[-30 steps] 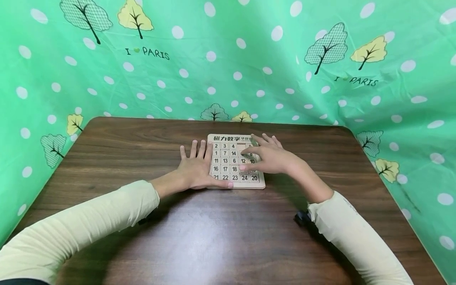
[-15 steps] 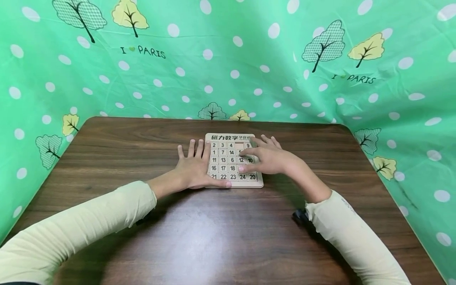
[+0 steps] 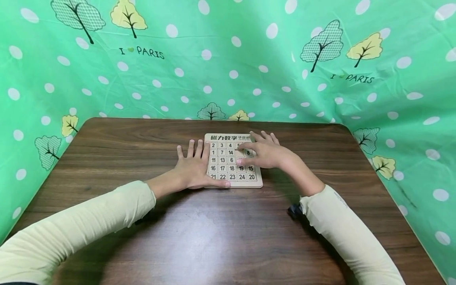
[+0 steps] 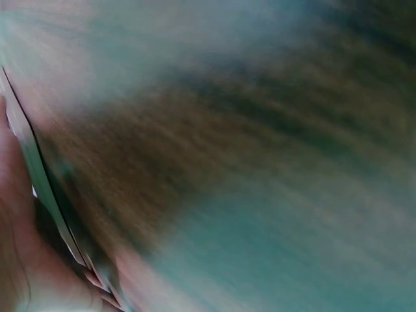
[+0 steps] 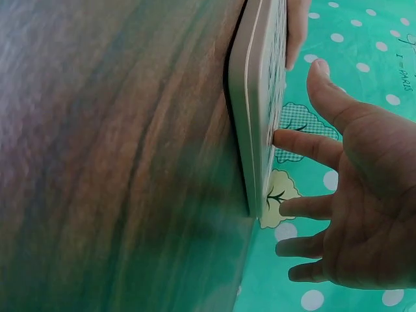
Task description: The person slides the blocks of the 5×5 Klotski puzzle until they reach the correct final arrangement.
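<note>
A wooden number sliding puzzle (image 3: 249, 184) lies flat on the table, its numbered tiles set in rows under a title in Chinese characters. My left hand (image 3: 192, 170) rests along its left side with fingers spread, and the thumb lies over the bottom edge. Over the right part hovers my right hand (image 3: 270, 152), its index fingertip touching the 5 tile (image 3: 237, 145) in the top row. Below that tile a gap partly shows beside the 8 tile (image 3: 248, 152). In the right wrist view, the index finger (image 5: 305, 144) meets the board's face while the other fingers stay off it.
The dark wood-grain table (image 3: 199, 237) extends around the puzzle. Behind and beside it hangs a green curtain (image 3: 228, 59) with white dots and printed trees. The left wrist view is mostly blurred tabletop (image 4: 195, 143).
The 5 tile has slid up from the second row into the gap in the top row, moved by my right index finger. My left hand keeps its place on the board.
</note>
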`<state>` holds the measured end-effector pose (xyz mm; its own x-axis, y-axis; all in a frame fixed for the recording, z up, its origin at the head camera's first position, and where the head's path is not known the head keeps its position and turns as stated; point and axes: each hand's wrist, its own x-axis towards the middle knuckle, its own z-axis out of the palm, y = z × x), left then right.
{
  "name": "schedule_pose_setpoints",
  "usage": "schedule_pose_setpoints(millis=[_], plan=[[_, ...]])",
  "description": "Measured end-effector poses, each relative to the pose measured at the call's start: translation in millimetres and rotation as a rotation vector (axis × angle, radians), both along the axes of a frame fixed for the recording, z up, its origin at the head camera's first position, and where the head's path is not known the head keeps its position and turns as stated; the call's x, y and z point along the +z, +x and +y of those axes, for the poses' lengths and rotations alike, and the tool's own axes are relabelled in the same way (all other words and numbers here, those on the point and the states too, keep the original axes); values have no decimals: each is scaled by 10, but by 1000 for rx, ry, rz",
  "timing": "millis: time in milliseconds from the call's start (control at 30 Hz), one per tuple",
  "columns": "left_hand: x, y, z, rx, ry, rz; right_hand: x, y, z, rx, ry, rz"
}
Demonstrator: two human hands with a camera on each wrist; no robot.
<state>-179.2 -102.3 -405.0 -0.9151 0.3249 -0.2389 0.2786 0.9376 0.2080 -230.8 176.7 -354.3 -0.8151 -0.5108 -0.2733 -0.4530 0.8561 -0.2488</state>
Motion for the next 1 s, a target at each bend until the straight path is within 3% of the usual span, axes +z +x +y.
schedule_pose_setpoints(millis=[767,1000], plan=[[-31,-6,-13,-2,23,-2,92,285,273,-23,-14,0],[-39,-7,-13,4,12,11,105,266,303,-6,-11,-10]])
